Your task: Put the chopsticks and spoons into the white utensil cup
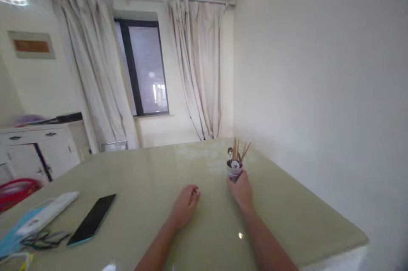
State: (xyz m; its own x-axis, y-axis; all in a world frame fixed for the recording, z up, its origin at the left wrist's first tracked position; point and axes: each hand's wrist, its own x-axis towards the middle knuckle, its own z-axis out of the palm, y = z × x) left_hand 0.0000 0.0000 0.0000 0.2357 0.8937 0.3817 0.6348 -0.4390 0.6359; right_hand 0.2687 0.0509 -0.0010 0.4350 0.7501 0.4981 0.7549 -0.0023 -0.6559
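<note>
Left hand: fingers are lying part-curled over the counter; cannot tell whether the tips are meeting. Right hand: fingers and thumb are clamping the cup at its sides. Just beyond them, chopsticks and a spoon are standing in it. Cup is probably handling light, stiff, smooth, slightly top-heavy; gripping below the rim is looking safest.
</note>
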